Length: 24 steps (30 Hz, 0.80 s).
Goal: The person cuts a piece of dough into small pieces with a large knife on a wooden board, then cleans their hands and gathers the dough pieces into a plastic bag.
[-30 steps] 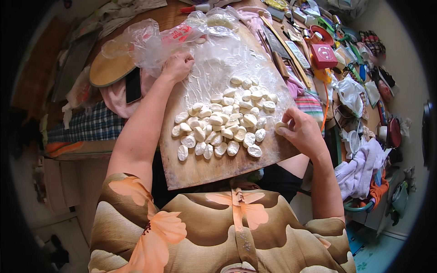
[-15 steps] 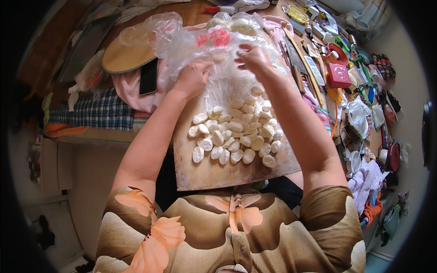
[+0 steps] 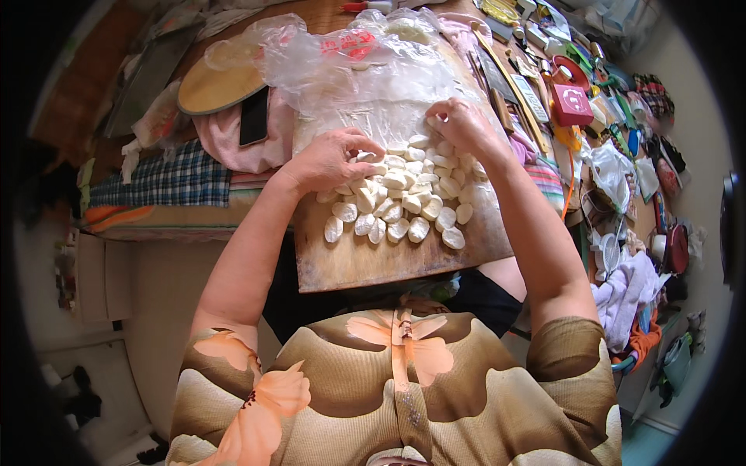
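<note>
Many small floured dough pieces (image 3: pixel 400 203) lie in a loose heap on a wooden board (image 3: pixel 342 264). At the heap's far left edge is my left hand (image 3: pixel 330 161), its thumb and fingers apart and its fingertips among the nearest pieces. My right hand (image 3: pixel 468 130) is over the far right side of the heap. Its fingers are curled into a pinch, and whatever may be between them is too small to make out. Beyond both hands, a clear plastic bag (image 3: pixel 326 74) with red print is spread over the far part of the board.
To the left, a round wooden disc (image 3: pixel 217 87) and a dark phone (image 3: pixel 253 120) lie by a pink cloth (image 3: pixel 206 145). Wooden sticks (image 3: pixel 517 89), a remote control (image 3: pixel 531 99) and a pink box (image 3: pixel 571 105) crowd the right side.
Both hands have drawn back from the plastic bag toward the dough pieces. My left hand's fingers have spread apart. The bag lies flatter and farther away, and the board sits higher in the picture.
</note>
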Tool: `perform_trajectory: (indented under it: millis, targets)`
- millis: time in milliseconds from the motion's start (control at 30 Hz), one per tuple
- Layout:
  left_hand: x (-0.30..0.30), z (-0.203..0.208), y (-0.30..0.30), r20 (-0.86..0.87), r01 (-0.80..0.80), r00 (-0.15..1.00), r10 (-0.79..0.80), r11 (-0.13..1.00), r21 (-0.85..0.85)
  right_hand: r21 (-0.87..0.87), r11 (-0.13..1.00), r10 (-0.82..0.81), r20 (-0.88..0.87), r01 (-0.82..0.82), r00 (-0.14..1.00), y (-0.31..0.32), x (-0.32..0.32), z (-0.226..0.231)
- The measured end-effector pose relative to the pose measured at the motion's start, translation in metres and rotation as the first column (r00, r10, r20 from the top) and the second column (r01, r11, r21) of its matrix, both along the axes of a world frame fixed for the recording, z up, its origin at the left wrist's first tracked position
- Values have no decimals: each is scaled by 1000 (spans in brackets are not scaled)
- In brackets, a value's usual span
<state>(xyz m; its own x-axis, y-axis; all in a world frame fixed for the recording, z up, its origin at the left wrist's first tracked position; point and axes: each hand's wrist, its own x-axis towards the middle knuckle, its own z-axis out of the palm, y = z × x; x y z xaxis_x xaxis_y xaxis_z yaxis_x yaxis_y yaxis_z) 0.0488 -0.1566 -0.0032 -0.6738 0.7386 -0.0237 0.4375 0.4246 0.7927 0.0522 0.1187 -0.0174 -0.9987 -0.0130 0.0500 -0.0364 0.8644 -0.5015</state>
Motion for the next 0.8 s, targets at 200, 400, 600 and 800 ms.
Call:
perform_trajectory:
  millis: [200,400,600,800]
  targets:
    - [-4,1,-2,19,-61,998,62,998,-23,-19,972,-232,44,233,972,4,6,9]
    - [-11,-3,-8,274,-92,959,75,994,52,97,995,-42,57,37,997,5,11,15]
    - [-24,-15,-19,121,-319,944,306,942,107,129,988,-92,34,87,995,10,4,12]
    - [-42,-40,-19,-211,-458,861,462,886,70,237,962,-152,52,135,987,9,4,20]
